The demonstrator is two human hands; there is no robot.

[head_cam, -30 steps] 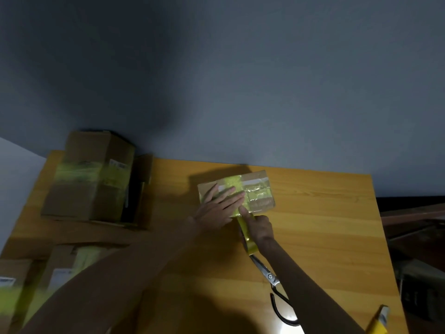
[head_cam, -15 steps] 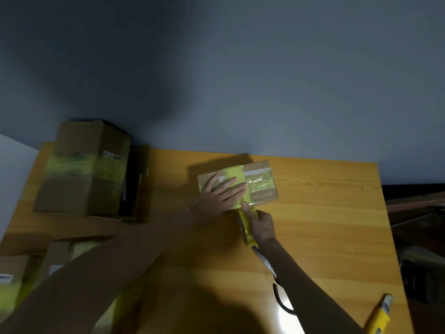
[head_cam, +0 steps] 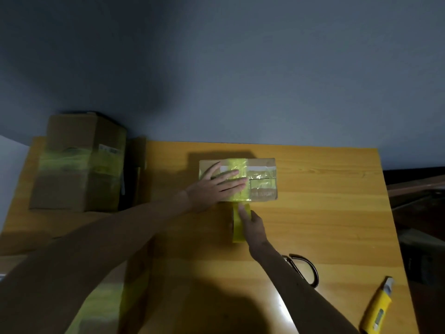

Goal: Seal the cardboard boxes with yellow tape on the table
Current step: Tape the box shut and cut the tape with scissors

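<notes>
**Now at the wooden table: yellow tape crosses a small parcel**

A wooden table set against a grey wall carries the cardboard. On its far left stands a tall cardboard box, banded with yellow tape, and a dark flat piece stands upright just beside it. Another taped box lies at the near left, largely covered by the left forearm and cut off by the frame's edge.

The small box lies flat near the far middle of the table, with a yellow tape strip running over its top from the far edge to the near edge. The left hand lies flat on the box's left half, fingers straight and spread, and partly covers the strip. The right hand, just in front of the box, grips the tape roll with its index finger stretched toward the box's near edge; the roll stands on the table and joins the strip.

Scissors lie near the right forearm, which hides the blades, so only the dark handles show. A yellow utility knife lies at the near right corner.

Dim light and blur leave the labels on the boxes unreadable.
</notes>
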